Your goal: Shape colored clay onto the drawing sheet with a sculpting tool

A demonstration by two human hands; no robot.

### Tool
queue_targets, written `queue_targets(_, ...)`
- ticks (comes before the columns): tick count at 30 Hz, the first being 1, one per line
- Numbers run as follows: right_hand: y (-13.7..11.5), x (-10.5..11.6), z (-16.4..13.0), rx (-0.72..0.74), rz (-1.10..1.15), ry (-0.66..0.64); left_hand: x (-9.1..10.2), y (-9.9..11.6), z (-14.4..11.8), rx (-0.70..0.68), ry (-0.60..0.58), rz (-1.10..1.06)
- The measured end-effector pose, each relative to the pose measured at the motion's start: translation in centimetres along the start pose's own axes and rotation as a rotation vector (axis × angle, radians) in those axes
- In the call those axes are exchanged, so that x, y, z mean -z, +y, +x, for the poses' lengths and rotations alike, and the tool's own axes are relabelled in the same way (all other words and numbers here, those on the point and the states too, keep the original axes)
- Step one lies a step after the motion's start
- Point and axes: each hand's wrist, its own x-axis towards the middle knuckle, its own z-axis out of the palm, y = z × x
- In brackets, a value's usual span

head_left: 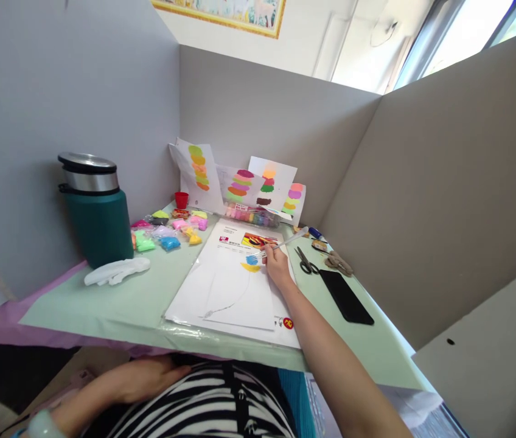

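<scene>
One slip of the right hand (277,263), fingers pinching the tool (285,243), could smear the blue blob (252,260) over the yellow (250,267) on the sheet (235,292); left hand (148,377) rests loosely open below it.

scissors (306,262) 1 | flask (96,210) 1 | red cup (181,199) 1 | phone (345,296) 1

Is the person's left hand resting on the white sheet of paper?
No, the left hand lies below the table edge against the striped shirt, away from the white sheet of paper.

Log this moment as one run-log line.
right hand: holds clear tool, tip at blue clay patch on white sheet | left hand: rests against striped top, below table edge | scissors: right of sheet
</scene>
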Motion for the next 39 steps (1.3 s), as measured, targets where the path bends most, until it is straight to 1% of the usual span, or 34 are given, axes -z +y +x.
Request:
queue_targets(1, 0.0, 0.0, 0.0, -0.001, 0.02, 0.002, 0.6, 1.0, -0.8, -0.014, -0.021, 0.074)
queue_targets(3, 0.0, 0.0, 0.0, 0.01, 0.051, 0.009, 2.0, 4.1, -2.1, -0.127, 0.0, 0.169)
queue_targets(5, -0.2, 0.0, -0.2, 0.042, 0.055, 0.005, 3.6, 7.9, -2.9, -0.271, 0.014, 0.145)
queue_targets(6, -0.4, 0.1, -0.3, 0.063, 0.045, -0.004, 4.4, 9.8, -3.0, -0.327, 0.045, 0.127)
queue_targets(7, -0.6, 0.1, -0.4, 0.086, 0.029, -0.018, 5.2, 11.5, -2.7, -0.357, 0.122, 0.098)
queue_targets(9, -1.0, 0.3, -0.6, 0.14, -0.017, -0.063, 6.8, 14.3, -1.0, -0.373, 0.307, 0.036)
queue_targets(10, -1.2, 0.4, -0.7, 0.171, -0.041, -0.086, 7.6, 15.3, 0.3, -0.38, 0.414, 0.014)
queue_targets(12, -1.6, 0.4, -0.9, 0.238, -0.088, -0.126, 8.9, 16.6, 3.5, -0.382, 0.621, -0.024)
queue_targets(13, -1.7, 0.3, -1.0, 0.272, -0.113, -0.145, 9.5, 17.0, 5.3, -0.391, 0.668, -0.048)
queue_targets(14, -1.8, 0.2, -1.0, 0.302, -0.135, -0.166, 10.0, 17.2, 7.1, -0.399, 0.668, -0.091)
queue_targets(15, -1.8, 0.1, -1.1, 0.326, -0.153, -0.19, 10.4, 17.3, 8.8, -0.409, 0.605, -0.154)
queue_targets(17, -1.9, -0.2, -1.3, 0.35, -0.179, -0.24, 10.9, 17.4, 11.8, -0.456, 0.345, -0.304)
queue_targets(18, -2.0, -0.3, -1.3, 0.348, -0.184, -0.259, 11.0, 17.4, 13.0, -0.47, 0.27, -0.374)
queue_targets(19, -2.0, -0.5, -1.3, 0.338, -0.184, -0.267, 11.0, 17.3, 14.1, -0.484, 0.242, -0.439)
queue_targets(21, -1.9, -0.6, -1.2, 0.294, -0.171, -0.262, 11.1, 16.8, 15.7, -0.51, 0.278, -0.549)
queue_targets(24, -1.7, -0.5, -1.0, 0.188, -0.093, -0.241, 11.4, 15.6, 17.2, -0.549, 0.406, -0.768)
queue_targets(25, -1.6, -0.4, -0.9, 0.146, -0.057, -0.232, 11.4, 15.2, 17.5, -0.557, 0.423, -0.822)
queue_targets(26, -1.5, -0.4, -0.8, 0.108, -0.022, -0.223, 11.3, 14.7, 17.8, -0.561, 0.414, -0.852)
queue_targets(28, -1.4, -0.3, -0.6, 0.058, 0.027, -0.197, 10.9, 14.0, 18.1, -0.571, 0.342, -0.841)
queue_targets(31, -1.4, -0.3, -0.6, 0.05, 0.043, -0.187, 10.0, 13.5, 18.4, -0.602, 0.271, -0.761)
queue_targets(33, -1.3, -0.3, -0.5, 0.041, 0.028, -0.18, 9.7, 13.3, 18.7, -0.604, 0.243, -0.745)
queue_targets(35, -1.1, -0.2, -0.4, 0.012, -0.049, -0.134, 9.7, 12.8, 19.1, -0.549, 0.281, -0.753)
queue_targets(36, -1.0, 0.0, -0.3, -0.006, -0.127, -0.104, 9.9, 12.4, 19.4, -0.499, 0.332, -0.742)
queue_targets(37, -0.9, 0.1, -0.3, -0.025, -0.234, -0.084, 10.1, 12.0, 19.6, -0.449, 0.39, -0.71)
queue_targets(39, -0.6, 0.3, -0.2, -0.057, -0.481, -0.104, 10.4, 11.3, 20.0, -0.351, 0.49, -0.583)
